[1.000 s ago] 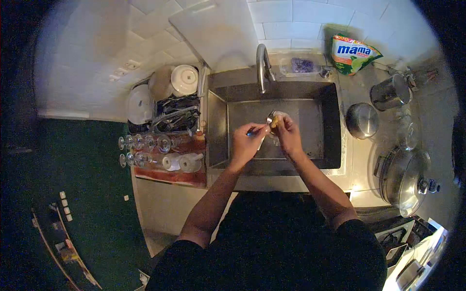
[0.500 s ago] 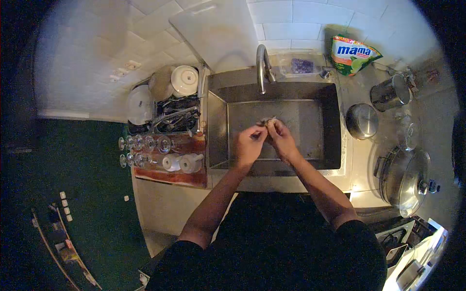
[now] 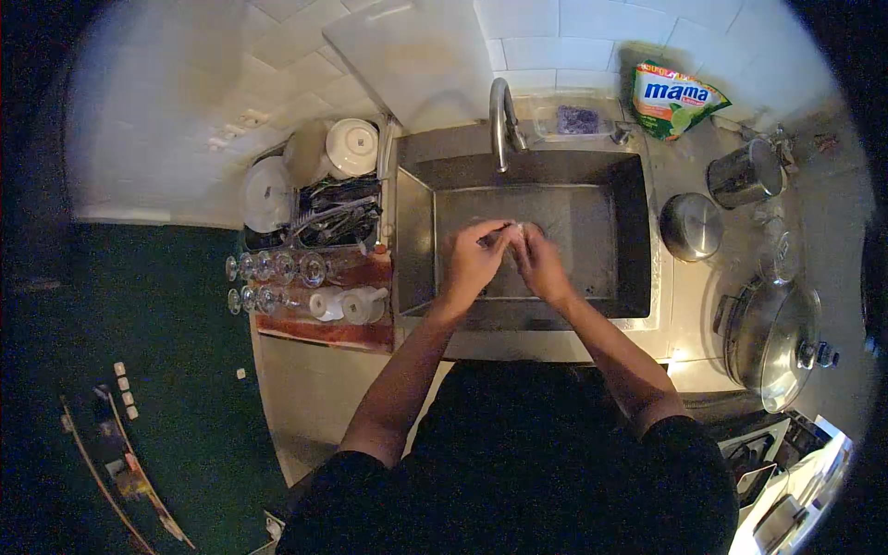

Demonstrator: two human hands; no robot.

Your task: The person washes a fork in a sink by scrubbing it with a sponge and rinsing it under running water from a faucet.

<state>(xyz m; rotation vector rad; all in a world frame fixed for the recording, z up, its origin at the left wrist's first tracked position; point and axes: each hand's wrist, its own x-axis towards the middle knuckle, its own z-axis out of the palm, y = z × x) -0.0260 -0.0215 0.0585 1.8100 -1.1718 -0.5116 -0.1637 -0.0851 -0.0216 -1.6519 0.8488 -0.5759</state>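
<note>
Over the sink, both hands meet with their fingertips together. My left hand is closed in a pinch, thumb against fingers. My right hand is also closed, its fingers bent inward and slightly smeared by motion. A small pale spot shows between the fingertips; what it is stays too small and blurred to tell. Behind the hands the steel faucet curves down over the basin, with no stream of water visible.
Left of the sink stand a dish rack with plates and cutlery, upturned glasses and white cups. To the right are a steel bowl, a lidded pot and a steel canister. A green mama pouch leans behind.
Both hands have shifted slightly within the view and their fingers have moved against each other. The small brownish-pale bit seen earlier between the fingertips is now mostly hidden.
</note>
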